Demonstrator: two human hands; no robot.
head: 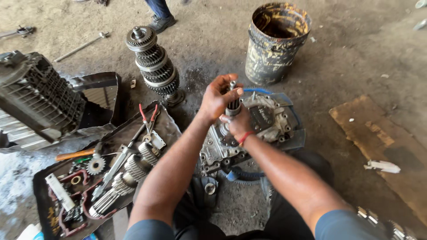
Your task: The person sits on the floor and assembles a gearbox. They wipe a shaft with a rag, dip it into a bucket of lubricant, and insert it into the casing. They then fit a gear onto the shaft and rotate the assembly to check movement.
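Oily workshop floor [347,66]: both hands, left hand [216,97] above right hand [239,124], grip a splined shaft [233,103] standing upright in the gearbox housing [267,122].

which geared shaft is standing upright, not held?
The tall gear stack on the floor left of the bucket. The other gear shafts lie flat in the tray; the hands hold a third.

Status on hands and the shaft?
Both hands on splined shaft: left hand on top, right hand below. Shaft upright in gearbox housing. Nothing in the way.
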